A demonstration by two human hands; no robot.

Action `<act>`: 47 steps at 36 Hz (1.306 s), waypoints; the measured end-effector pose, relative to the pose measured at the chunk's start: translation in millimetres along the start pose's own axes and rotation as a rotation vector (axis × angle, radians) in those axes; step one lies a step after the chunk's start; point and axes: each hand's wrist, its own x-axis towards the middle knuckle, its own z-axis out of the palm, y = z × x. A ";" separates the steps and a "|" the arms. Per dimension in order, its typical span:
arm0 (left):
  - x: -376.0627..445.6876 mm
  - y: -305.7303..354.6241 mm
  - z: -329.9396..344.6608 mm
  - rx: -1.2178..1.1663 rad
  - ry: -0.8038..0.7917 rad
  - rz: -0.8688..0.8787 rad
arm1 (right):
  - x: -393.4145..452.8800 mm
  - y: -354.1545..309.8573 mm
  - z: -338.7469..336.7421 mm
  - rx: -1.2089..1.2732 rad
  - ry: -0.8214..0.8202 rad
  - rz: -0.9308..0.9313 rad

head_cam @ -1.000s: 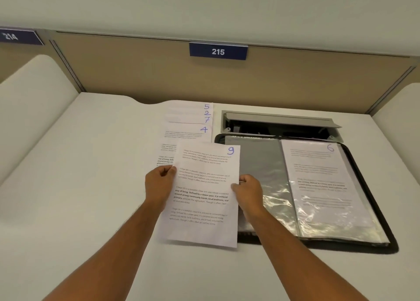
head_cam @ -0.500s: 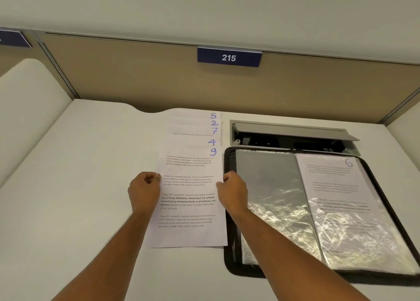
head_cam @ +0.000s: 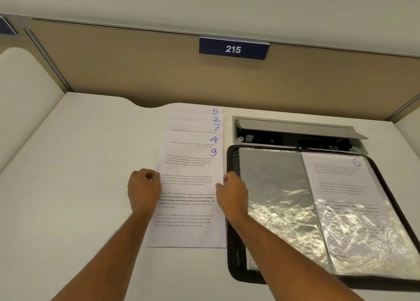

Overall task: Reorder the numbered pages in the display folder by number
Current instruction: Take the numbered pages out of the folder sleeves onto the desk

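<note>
— White paper, sheet 9 [head_cam: 191,198], lies flat on the tabletop [head_cam: 79,175] at centre frame, long axis running from the lower edge toward the top. Who's got it?

— Both. The left hand [head_cam: 143,190] pinches its left edge with curled fingers; the right hand [head_cam: 231,192] pinches the right edge the same way.

— And the rest?

— Sheets 5, 2, 7 and 4 [head_cam: 195,127] fan out just above it, each number showing. The folder [head_cam: 234,209] sits open just right of the sheet, page 6 [head_cam: 341,187] in its right sleeve.

— So the next page?

— My guess: page 6, lying right of both hands. The right hand is nearer, with the empty left sleeve [head_cam: 272,198] between.
</note>
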 end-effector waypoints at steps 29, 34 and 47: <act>-3.6 9.4 -1.1 0.016 0.006 0.004 | 3.3 6.8 2.1 0.122 0.039 0.006; -4.9 12.1 -2.4 0.020 -0.009 -0.005 | 1.9 7.8 -2.3 0.126 0.029 0.001; -41.9 38.7 10.0 0.020 -0.010 0.142 | -19.4 57.8 -42.8 0.008 0.166 -0.107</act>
